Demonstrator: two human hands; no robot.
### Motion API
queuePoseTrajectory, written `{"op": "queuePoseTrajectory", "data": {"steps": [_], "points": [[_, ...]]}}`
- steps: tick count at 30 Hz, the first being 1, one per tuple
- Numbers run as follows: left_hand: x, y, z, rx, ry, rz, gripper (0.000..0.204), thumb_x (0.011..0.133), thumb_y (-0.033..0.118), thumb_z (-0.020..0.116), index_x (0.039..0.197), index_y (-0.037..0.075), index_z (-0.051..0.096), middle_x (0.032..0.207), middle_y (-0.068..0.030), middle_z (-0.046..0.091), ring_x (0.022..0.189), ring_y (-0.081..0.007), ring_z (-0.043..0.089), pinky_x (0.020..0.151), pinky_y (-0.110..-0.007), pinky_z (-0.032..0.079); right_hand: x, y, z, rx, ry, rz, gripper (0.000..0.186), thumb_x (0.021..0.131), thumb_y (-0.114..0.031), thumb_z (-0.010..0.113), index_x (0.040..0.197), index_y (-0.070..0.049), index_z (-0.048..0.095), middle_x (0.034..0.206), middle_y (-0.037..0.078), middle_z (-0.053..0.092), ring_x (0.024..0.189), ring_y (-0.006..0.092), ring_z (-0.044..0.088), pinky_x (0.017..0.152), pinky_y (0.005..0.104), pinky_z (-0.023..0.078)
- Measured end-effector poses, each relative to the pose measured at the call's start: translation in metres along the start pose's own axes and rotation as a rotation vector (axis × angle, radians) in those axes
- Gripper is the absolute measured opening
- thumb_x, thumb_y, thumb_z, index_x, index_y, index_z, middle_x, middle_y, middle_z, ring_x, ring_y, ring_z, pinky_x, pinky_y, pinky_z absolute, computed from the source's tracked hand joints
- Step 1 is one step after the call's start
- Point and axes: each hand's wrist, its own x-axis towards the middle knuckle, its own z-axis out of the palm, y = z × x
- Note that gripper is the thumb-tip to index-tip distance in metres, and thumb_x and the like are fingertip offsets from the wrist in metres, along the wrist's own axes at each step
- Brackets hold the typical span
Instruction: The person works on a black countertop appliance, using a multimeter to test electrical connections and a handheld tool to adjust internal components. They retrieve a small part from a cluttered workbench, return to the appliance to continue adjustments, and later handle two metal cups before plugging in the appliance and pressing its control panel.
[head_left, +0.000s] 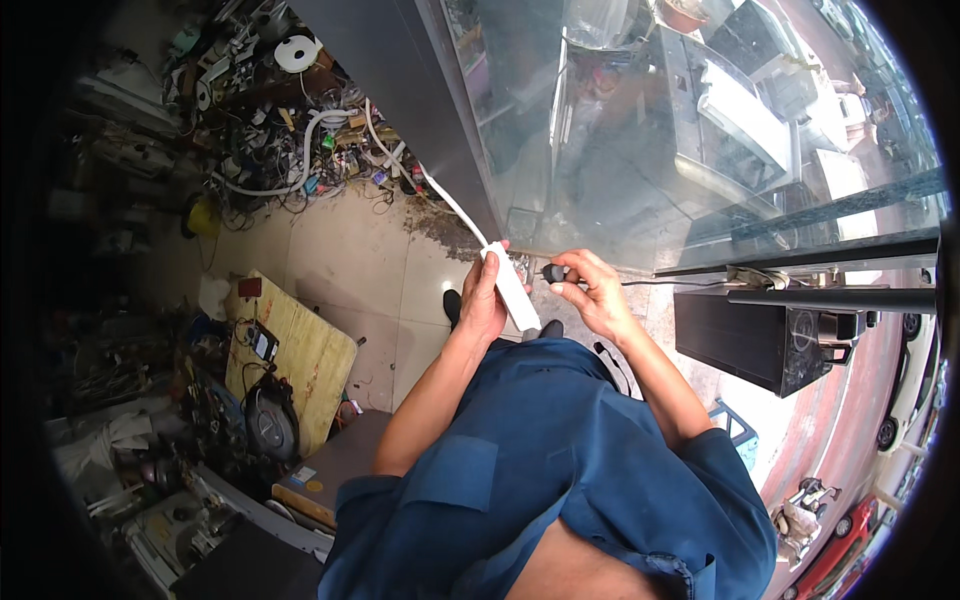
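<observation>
A white power strip (513,293) is gripped by my left hand (486,297), tilted in front of my waist. Its white cord (455,207) runs up and to the left, past the edge of the dark door frame. My right hand (594,296) pinches a black plug (553,273) between thumb and fingers, with the prongs turned toward the strip. A small gap separates plug and strip. From the right hand a thin black cable (672,283) leads off to the right. The sockets on the strip are hard to make out.
Glass panels (600,150) and a dark frame (420,90) stand ahead. A black box-shaped appliance (735,340) is at the right. Cluttered cables and parts (300,150) cover the far-left floor; a wooden board table (300,350) stands at left. Parked cars (845,550) show at far right.
</observation>
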Motion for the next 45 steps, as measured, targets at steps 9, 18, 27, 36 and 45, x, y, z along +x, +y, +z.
{"op": "queuePoseTrajectory", "data": {"steps": [9,18,27,36,45], "points": [[0.009,-0.02,0.006,0.275,0.277,0.148,0.05,0.098,0.033,0.076,0.129,0.004,0.049,0.098,-0.0073,0.069,0.083,-0.0167,0.069,0.07,-0.033,0.058,-0.023,-0.005,-0.011,-0.083,-0.106,-0.105,0.036,0.086,-0.008,0.08,0.119,-0.003,0.068,0.11,0.01,0.067,0.078,0.0223,0.066,0.072,0.0348,0.054],[-0.009,-0.016,0.034,0.199,0.192,0.183,0.048,0.1,0.018,0.072,0.14,0.008,0.047,0.108,-0.0075,0.068,0.087,-0.0166,0.07,0.072,-0.032,0.059,-0.035,-0.008,-0.008,-0.217,-0.18,-0.239,0.034,0.085,-0.01,0.079,0.117,-0.005,0.07,0.115,0.013,0.069,0.094,0.0351,0.072,0.079,0.0416,0.059],[-0.014,-0.03,0.034,0.315,0.229,0.236,0.049,0.105,0.016,0.064,0.149,0.009,0.042,0.123,-0.0074,0.062,0.103,-0.014,0.061,0.082,-0.03,0.054,-0.045,-0.006,-0.003,-0.385,-0.22,-0.406,0.033,0.086,-0.009,0.077,0.118,-0.007,0.07,0.117,0.011,0.069,0.082,0.0321,0.074,0.07,0.0392,0.062],[-0.001,-0.037,0.036,0.454,0.212,0.167,0.043,0.11,0.019,0.053,0.149,0.011,0.035,0.132,-0.0112,0.055,0.114,-0.0198,0.057,0.093,-0.035,0.051,-0.042,0.013,-0.002,-0.54,-0.338,-0.404,0.037,0.087,-0.011,0.061,0.123,-0.004,0.066,0.108,0.017,0.062,0.072,0.0362,0.07,0.064,0.0443,0.059],[0.009,-0.044,0.031,0.526,0.146,0.124,0.043,0.111,0.029,0.052,0.146,0.009,0.036,0.124,-0.0105,0.057,0.105,-0.0212,0.062,0.084,-0.038,0.055,-0.049,0.022,-0.007,-0.465,-0.258,-0.384,0.018,0.084,-0.016,0.064,0.095,-0.002,0.067,0.095,0.019,0.062,0.076,0.038,0.069,0.066,0.0496,0.056]]}}
